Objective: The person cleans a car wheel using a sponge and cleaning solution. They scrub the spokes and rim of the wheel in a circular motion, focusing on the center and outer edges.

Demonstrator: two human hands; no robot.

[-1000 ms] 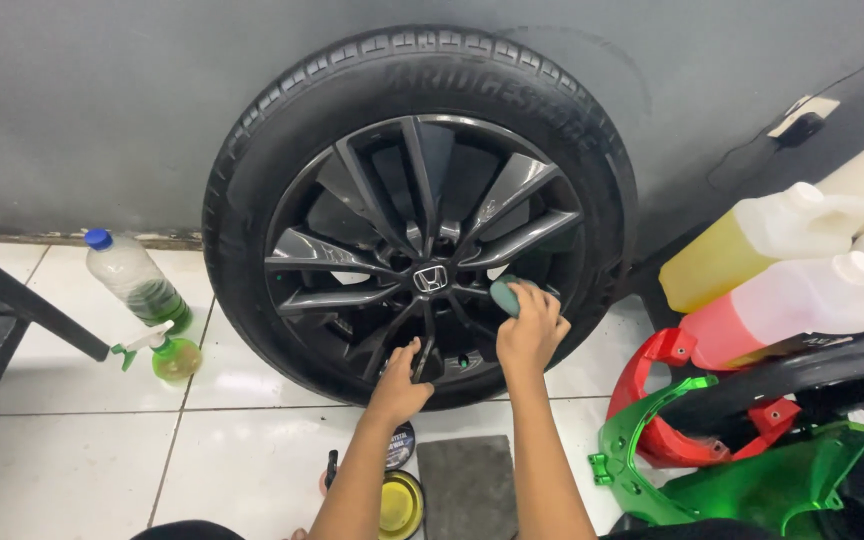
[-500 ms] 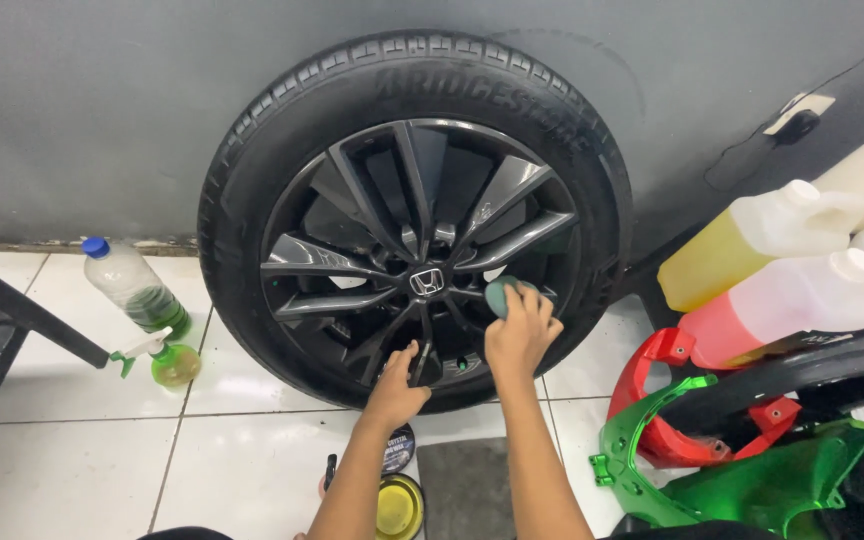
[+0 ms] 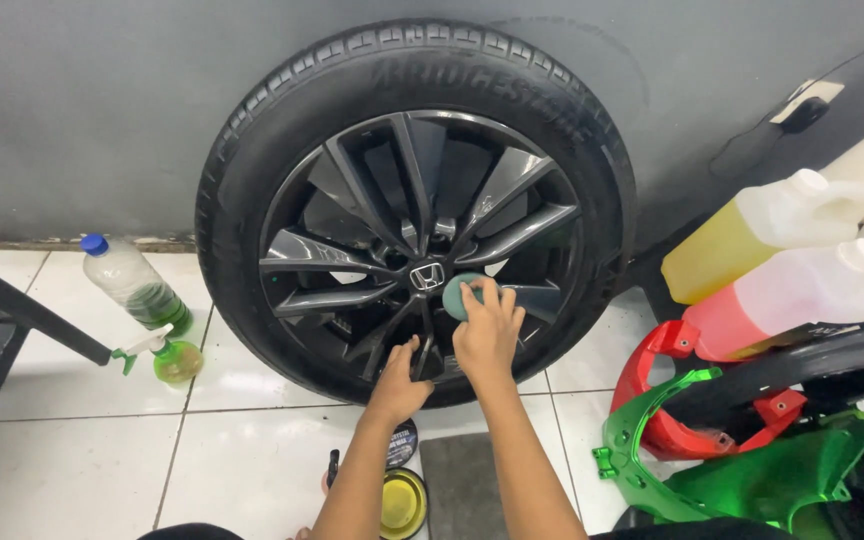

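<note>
— Step? 
— Rubbing the rim [image 3: 422, 250], wheel leaning on the wall. My right hand [image 3: 487, 335] presses a green pad [image 3: 457, 296] beside the hub; my left hand [image 3: 399, 385] grips a lower spoke.
— Next? 
— Probably the neighbouring spoke, same pressure.

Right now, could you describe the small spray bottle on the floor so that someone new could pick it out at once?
Start at the big black wheel leaning against the grey wall and look to its left on the white tiled floor. Two bottles lie there; the spray bottle is the smaller one nearer the camera. It has a white trigger head and yellow-green liquid, unlike the larger clear bottle with a blue cap.
</note>
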